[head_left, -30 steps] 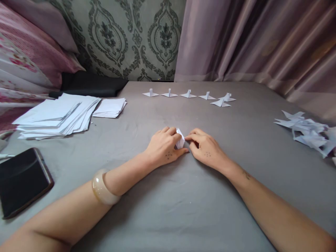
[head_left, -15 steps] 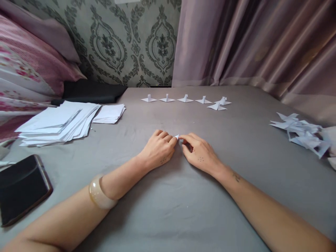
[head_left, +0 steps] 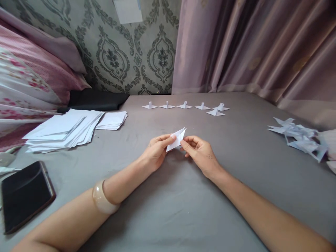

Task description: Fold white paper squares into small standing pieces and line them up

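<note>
A small folded white paper (head_left: 176,139) is raised a little above the grey cloth, tilted, with a pointed tip at its upper right. My left hand (head_left: 156,150) pinches its left part, thumb on top and the other fingers hidden beneath. At the paper's right edge my right hand (head_left: 198,151) is closed, thumb and index finger on the fold. Beyond the hands stand several folded paper cranes (head_left: 185,105) in a row, with one more crane (head_left: 215,112) in front of the row's right end.
On the left lie a large stack of white paper sheets (head_left: 60,131), a smaller stack of paper squares (head_left: 112,120) and a dark phone (head_left: 26,196). A heap of folded paper pieces (head_left: 299,136) lies on the right. Black cloth (head_left: 97,100) rests at the back left.
The folded paper, mostly covered by my hands before, is now lifted and shows its face. My left hand has turned thumb-up. The view has tilted slightly upward.
</note>
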`<state>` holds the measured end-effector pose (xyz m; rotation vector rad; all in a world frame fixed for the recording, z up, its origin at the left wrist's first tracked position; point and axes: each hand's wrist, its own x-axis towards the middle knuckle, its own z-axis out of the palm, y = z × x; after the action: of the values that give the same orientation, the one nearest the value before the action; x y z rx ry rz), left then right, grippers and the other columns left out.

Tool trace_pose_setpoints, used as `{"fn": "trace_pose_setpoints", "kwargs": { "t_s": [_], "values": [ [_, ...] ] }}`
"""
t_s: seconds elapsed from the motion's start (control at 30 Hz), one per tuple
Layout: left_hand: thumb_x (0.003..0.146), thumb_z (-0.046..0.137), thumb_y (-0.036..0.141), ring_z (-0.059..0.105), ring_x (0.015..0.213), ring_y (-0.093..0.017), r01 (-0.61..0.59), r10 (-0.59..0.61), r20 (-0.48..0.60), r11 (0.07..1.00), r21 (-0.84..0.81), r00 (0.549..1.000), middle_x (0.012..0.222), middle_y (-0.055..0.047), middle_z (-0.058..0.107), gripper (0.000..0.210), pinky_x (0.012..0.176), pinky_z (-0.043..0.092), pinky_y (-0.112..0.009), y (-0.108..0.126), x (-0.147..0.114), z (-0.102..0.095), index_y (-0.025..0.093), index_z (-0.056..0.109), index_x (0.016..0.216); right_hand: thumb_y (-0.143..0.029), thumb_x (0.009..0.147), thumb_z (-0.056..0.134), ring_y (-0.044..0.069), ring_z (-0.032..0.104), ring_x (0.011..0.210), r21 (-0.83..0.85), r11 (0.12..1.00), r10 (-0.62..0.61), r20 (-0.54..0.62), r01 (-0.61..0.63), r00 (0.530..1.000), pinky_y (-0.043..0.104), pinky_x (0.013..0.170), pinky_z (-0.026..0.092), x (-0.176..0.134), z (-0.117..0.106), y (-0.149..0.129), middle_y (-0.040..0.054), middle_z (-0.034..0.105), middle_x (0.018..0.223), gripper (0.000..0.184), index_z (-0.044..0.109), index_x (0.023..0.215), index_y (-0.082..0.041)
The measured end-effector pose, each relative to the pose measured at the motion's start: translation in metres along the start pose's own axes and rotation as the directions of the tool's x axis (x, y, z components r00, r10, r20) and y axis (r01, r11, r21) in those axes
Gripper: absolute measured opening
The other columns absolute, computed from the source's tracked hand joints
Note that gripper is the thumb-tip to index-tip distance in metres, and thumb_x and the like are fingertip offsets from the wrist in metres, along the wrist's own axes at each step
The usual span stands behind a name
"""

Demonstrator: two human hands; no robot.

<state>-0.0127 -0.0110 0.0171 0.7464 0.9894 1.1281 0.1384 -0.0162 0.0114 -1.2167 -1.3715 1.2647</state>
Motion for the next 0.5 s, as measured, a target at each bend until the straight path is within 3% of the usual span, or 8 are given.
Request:
{"fn": "trace_pose_setpoints", "kwargs": {
  "t_s": [0.13,0.3,0.4,0.5],
  "values": [
    [0.064,0.078,0.023,0.057,0.066,-0.009,0.037,-0.037,-0.012,0.999,0.014,0.999,0.076,-0.002,0.066,0.025,0.066,0.044,-0.022,-0.001,0.000,-0.002,0.013,0.069,0.084,-0.041,0.073,0.066,0.014,0.062,0.067,0.041,0.996,0.078,-0.043,-0.076,0.996,0.024,0.054,0.046,0.000,-0.001,-0.002,0.0035,0.066,0.075,0.029,0.061,0.084,-0.015],
    [0.070,0.071,0.029,0.053,0.062,-0.009,0.009,0.013,-0.063,0.944,0.328,0.998,0.070,-0.003,0.062,0.019,0.058,0.040,-0.020,-0.001,0.000,-0.008,0.012,0.069,0.077,-0.035,0.072,0.066,0.013,0.060,0.064,-0.091,0.993,0.068,-0.073,-0.074,0.995,0.024,0.052,0.042,0.004,-0.009,0.002,0.0016,0.066,0.073,0.027,0.058,0.092,-0.018],
    [0.075,0.064,0.033,0.050,0.060,-0.010,-0.031,0.091,-0.070,0.797,0.603,0.993,0.071,-0.003,0.062,0.021,0.054,0.036,-0.022,-0.001,-0.001,-0.010,0.013,0.069,0.078,-0.031,0.074,0.062,0.013,0.059,0.061,-0.223,0.973,0.050,-0.039,-0.057,0.998,0.025,0.056,0.042,0.006,-0.014,0.007,0.0006,0.068,0.073,0.022,0.059,0.093,-0.020],
    [0.076,0.060,0.026,0.051,0.067,-0.012,-0.161,0.236,0.025,0.581,0.798,0.972,0.079,-0.004,0.063,0.016,0.059,0.039,-0.023,-0.002,-0.001,-0.013,0.014,0.068,0.081,-0.029,0.075,0.059,0.013,0.059,0.061,-0.341,0.940,0.033,0.004,-0.030,0.999,0.026,0.058,0.042,0.007,-0.016,0.010,-0.0001,0.068,0.073,0.019,0.062,0.092,-0.021]
  ]
}}
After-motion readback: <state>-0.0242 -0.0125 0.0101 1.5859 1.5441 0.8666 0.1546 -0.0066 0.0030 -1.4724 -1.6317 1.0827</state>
